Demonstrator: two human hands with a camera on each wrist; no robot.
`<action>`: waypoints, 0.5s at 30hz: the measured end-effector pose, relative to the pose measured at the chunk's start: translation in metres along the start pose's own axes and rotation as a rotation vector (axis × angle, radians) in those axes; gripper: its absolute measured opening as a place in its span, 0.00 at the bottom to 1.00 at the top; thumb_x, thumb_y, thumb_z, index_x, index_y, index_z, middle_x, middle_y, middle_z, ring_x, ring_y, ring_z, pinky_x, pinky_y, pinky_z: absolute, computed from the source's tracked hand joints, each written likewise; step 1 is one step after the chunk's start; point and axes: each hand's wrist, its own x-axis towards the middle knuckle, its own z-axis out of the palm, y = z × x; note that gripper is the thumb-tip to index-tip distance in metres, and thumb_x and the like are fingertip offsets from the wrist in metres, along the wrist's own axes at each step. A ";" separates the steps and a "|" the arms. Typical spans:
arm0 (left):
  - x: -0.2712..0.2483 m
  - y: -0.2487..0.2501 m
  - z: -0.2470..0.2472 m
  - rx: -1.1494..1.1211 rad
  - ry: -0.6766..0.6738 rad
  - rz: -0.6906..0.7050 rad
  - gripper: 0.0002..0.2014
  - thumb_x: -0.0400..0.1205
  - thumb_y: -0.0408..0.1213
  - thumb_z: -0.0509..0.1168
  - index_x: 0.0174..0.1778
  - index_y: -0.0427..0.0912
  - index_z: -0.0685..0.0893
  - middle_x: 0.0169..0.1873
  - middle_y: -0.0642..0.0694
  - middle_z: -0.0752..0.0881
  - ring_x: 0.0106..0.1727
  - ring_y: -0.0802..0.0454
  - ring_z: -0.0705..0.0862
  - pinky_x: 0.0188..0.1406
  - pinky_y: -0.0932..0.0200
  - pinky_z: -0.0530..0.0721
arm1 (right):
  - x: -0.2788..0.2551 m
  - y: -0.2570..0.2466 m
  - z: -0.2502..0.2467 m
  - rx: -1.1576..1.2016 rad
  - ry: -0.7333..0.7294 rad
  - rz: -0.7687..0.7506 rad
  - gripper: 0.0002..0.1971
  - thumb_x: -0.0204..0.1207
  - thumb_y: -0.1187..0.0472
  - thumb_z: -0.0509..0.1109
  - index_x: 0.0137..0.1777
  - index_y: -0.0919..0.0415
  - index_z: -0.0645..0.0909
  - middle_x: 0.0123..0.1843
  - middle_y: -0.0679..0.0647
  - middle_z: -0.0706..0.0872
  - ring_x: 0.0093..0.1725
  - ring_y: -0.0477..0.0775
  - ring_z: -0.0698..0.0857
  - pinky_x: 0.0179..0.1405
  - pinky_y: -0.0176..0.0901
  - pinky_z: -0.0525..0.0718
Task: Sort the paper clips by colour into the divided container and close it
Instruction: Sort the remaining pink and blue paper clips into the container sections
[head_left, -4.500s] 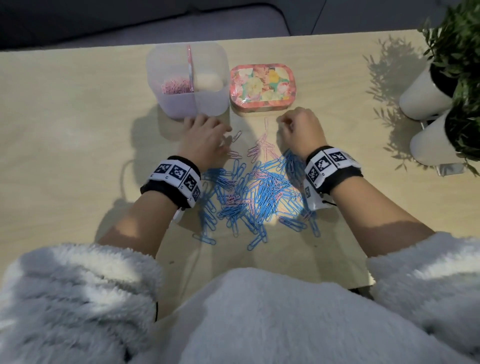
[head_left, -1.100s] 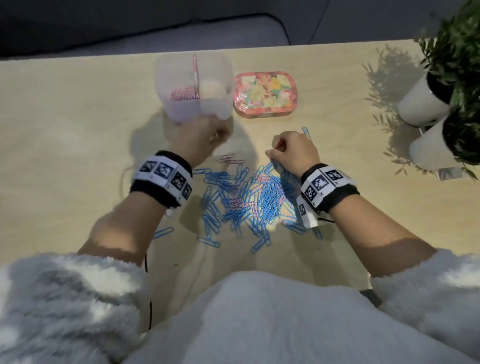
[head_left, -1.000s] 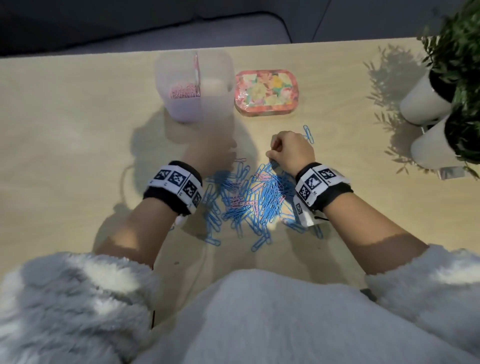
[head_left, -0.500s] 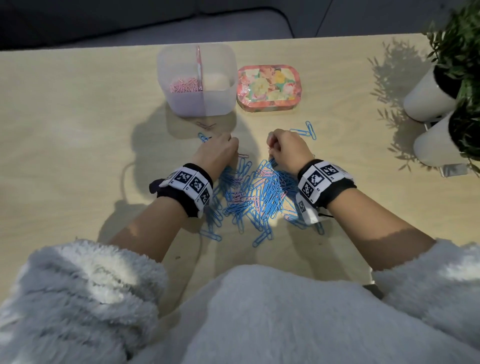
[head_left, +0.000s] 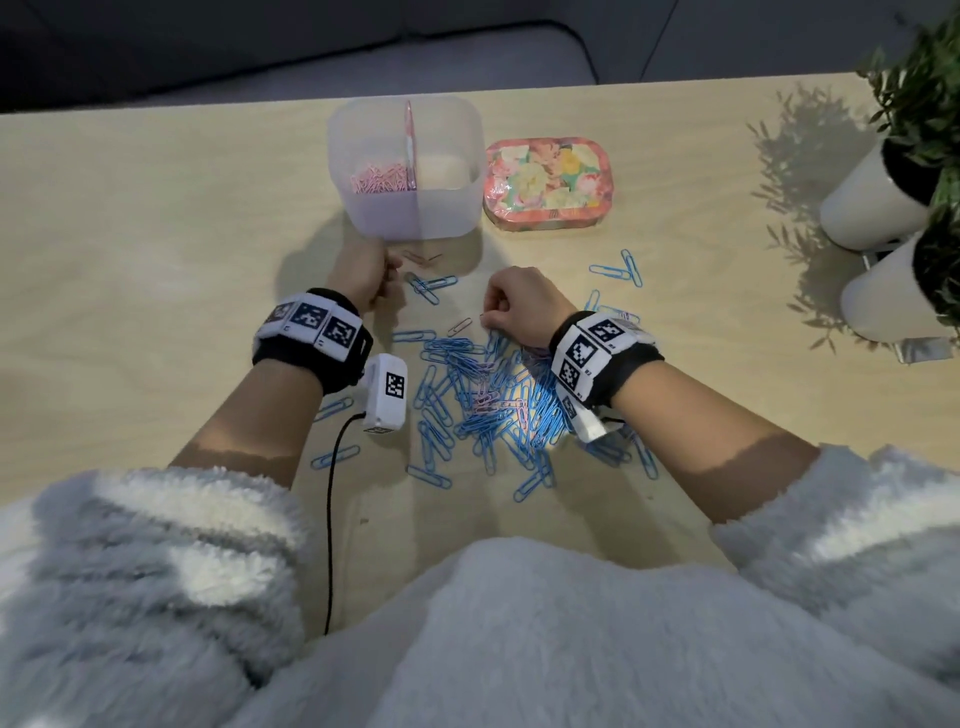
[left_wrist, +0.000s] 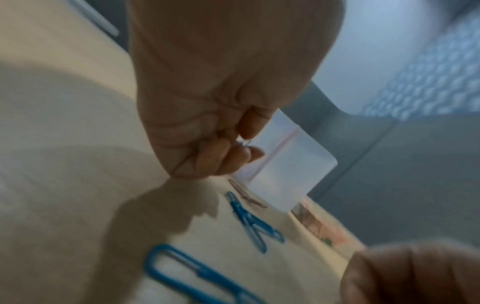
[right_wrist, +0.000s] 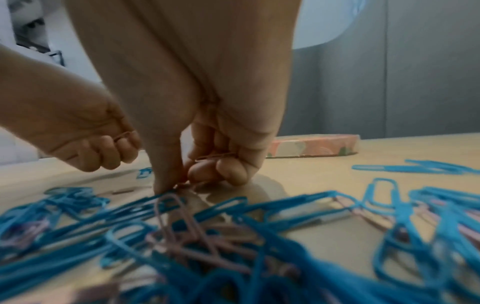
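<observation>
The clear divided container (head_left: 447, 208) stands at the table's far middle, with pink clips (head_left: 382, 179) in its left compartment. Its floral lid (head_left: 548, 182) lies to the right of it. A pile of blue paper clips (head_left: 483, 395) mixed with pink ones (right_wrist: 187, 232) lies between my arms. My left hand (head_left: 387, 273) is curled just before the container and pinches a pink clip (left_wrist: 244, 142). My right hand (head_left: 488, 319) is at the pile's far edge. Its fingers curl round pink clips (right_wrist: 215, 157) and thumb and forefinger pinch another at the table.
Two pink clips (head_left: 423, 257) lie right in front of the container, with blue clips (head_left: 431, 286) beside them. More loose blue clips (head_left: 621, 270) lie to the right. Two white plant pots (head_left: 872, 208) stand at the right edge. A cable (head_left: 332, 519) trails from my left wrist.
My left hand has moved from the pile's far edge leftward and closer to the container, its wrist turned outward. My right hand has stayed at the pile's far edge.
</observation>
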 end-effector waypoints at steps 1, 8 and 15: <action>0.003 -0.003 -0.001 0.169 0.037 0.089 0.16 0.83 0.37 0.50 0.29 0.41 0.73 0.26 0.47 0.73 0.26 0.53 0.70 0.26 0.61 0.69 | 0.001 -0.001 0.000 -0.023 -0.018 0.001 0.03 0.71 0.64 0.72 0.38 0.63 0.81 0.44 0.59 0.85 0.44 0.57 0.82 0.43 0.43 0.76; 0.007 -0.014 0.003 1.083 0.191 0.675 0.12 0.83 0.38 0.59 0.60 0.44 0.79 0.53 0.36 0.86 0.55 0.36 0.83 0.46 0.47 0.80 | 0.000 -0.009 -0.001 0.124 0.047 -0.045 0.03 0.78 0.68 0.58 0.48 0.63 0.71 0.48 0.65 0.83 0.47 0.61 0.82 0.43 0.47 0.76; 0.010 -0.004 0.005 1.206 0.088 0.723 0.11 0.83 0.39 0.59 0.54 0.37 0.81 0.52 0.34 0.86 0.54 0.36 0.83 0.49 0.46 0.79 | -0.001 -0.016 0.011 -0.001 -0.085 -0.146 0.05 0.73 0.66 0.70 0.47 0.66 0.82 0.49 0.61 0.86 0.45 0.54 0.80 0.44 0.39 0.74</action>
